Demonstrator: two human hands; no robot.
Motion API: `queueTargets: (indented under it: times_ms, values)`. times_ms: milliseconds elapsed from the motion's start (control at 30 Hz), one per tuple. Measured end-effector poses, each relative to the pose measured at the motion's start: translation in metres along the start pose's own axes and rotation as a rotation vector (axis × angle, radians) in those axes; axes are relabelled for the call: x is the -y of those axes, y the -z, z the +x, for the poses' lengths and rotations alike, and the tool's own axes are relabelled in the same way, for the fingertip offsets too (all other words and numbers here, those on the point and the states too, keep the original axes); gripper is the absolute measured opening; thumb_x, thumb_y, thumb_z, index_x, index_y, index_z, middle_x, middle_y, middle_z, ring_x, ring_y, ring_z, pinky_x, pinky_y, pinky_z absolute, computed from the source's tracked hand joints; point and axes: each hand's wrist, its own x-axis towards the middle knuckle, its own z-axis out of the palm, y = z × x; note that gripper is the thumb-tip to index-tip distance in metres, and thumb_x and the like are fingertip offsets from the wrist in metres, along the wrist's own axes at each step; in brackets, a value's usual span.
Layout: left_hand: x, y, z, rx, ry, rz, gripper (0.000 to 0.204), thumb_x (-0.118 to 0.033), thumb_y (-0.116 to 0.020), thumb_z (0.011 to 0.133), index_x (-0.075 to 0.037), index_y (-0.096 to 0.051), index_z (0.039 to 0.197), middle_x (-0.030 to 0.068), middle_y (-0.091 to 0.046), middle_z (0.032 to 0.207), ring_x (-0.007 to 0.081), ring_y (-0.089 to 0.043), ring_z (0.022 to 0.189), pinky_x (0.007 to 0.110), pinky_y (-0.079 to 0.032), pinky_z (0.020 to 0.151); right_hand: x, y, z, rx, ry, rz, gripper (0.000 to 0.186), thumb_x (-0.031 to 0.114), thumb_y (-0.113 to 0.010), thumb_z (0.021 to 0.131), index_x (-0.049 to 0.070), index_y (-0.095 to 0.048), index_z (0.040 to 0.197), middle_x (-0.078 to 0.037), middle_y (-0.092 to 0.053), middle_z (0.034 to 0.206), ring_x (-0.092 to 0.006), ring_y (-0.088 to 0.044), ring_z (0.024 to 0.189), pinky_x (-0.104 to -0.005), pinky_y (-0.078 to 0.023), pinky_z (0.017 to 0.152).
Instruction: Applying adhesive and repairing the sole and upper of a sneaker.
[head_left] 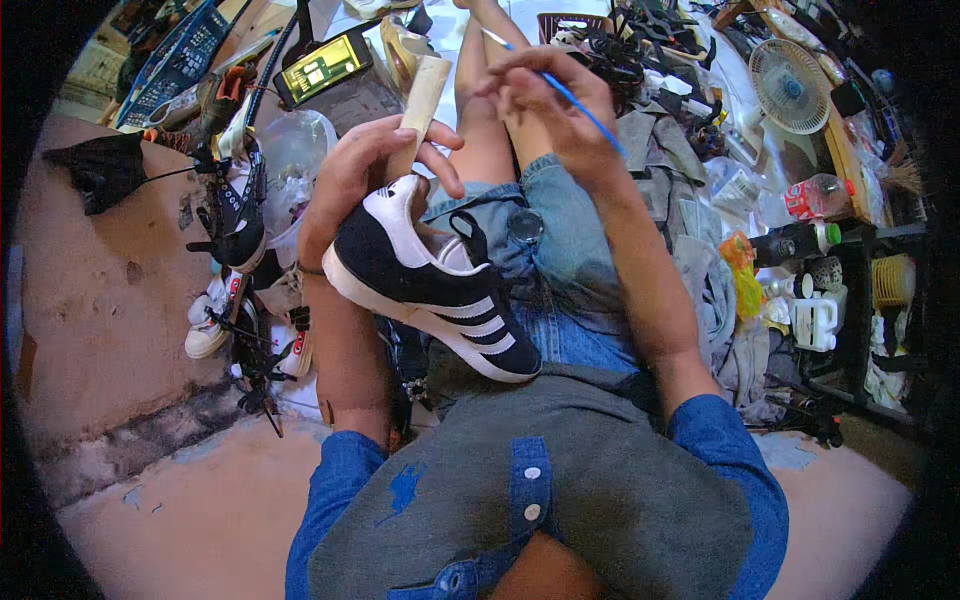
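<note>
My left hand (372, 160) is closed around a flat, cream-coloured strip (425, 95), which sticks up past the fingers. The strip's lower end meets the heel of a black sneaker (430, 285) with white side stripes, a white heel tab and an off-white sole. That sneaker lies tilted over my left wrist and lap, heel up at the left, toe down at the right. How it is supported at the heel is partly hidden. Raised to the right of it, my right hand (560, 110) pinches a thin brush (585, 108) with a blue handle, its pale end pointing up and left.
Other shoes (210, 325) and a clear plastic tub (300, 140) stand at my left, below a yellow-screened device (325, 70). A blue basket (180, 65) is at the far left. At my right are grey cloths (665, 150), a fan (790, 85), bottles (820, 197) and a brush (892, 282).
</note>
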Motion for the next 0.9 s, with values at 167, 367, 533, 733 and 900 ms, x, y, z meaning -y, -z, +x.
queueTargets:
  times_ms: [167,367,533,733,900]
  values:
    - [0.02,0.014,-0.008,-0.066,-0.05,-0.011,0.045,-0.032,-0.047,0.096,0.007,-0.056,0.116,0.0129,-0.061,0.071,0.0181,-0.054,0.064,0.026,-0.046,0.065,-0.008,0.042,-0.037,0.035,-0.189,0.05,0.042,0.032,-0.044,0.107,-0.003,-0.066,0.116,-0.003,-0.06,0.085,-0.0082,-0.054,0.073,-0.022,-0.047,0.07]
    - [0.026,0.021,-0.005,-0.031,-0.131,0.043,0.047,-0.031,-0.041,0.099,0.006,-0.056,0.123,0.0128,-0.065,0.081,0.0089,-0.051,0.053,0.02,-0.042,0.052,-0.025,0.065,-0.093,0.366,-0.563,-0.468,0.025,0.024,-0.055,0.102,0.002,-0.064,0.097,-0.003,-0.065,0.084,-0.0092,-0.052,0.066,-0.0263,-0.042,0.059]
    - [0.023,0.022,-0.009,0.066,-0.116,-0.068,0.05,-0.031,-0.04,0.099,0.01,-0.054,0.123,0.0133,-0.063,0.079,0.015,-0.056,0.069,0.022,-0.046,0.065,-0.035,0.062,-0.108,0.496,-0.373,-0.77,0.021,0.02,-0.07,0.092,0.001,-0.062,0.095,-0.011,-0.066,0.084,-0.018,-0.063,0.071,-0.0299,-0.049,0.066]
    - [0.016,0.018,-0.007,0.178,-0.156,-0.086,0.051,-0.031,-0.039,0.1,0.012,-0.052,0.124,0.0139,-0.063,0.079,0.0173,-0.057,0.074,0.023,-0.046,0.075,-0.049,0.055,-0.109,0.543,-0.137,-0.815,0.023,0.02,-0.071,0.089,-0.001,-0.062,0.094,-0.014,-0.066,0.091,-0.0311,-0.064,0.086,-0.0382,-0.051,0.079]
    - [0.02,0.007,-0.007,0.057,-0.17,-0.043,0.049,-0.029,-0.039,0.1,0.013,-0.05,0.122,0.0112,-0.057,0.074,0.0152,-0.051,0.067,0.022,-0.042,0.066,-0.052,0.054,-0.111,0.585,-0.108,-0.854,0.023,0.02,-0.071,0.088,-0.001,-0.062,0.093,-0.013,-0.064,0.091,-0.0315,-0.063,0.09,-0.0386,-0.05,0.081]
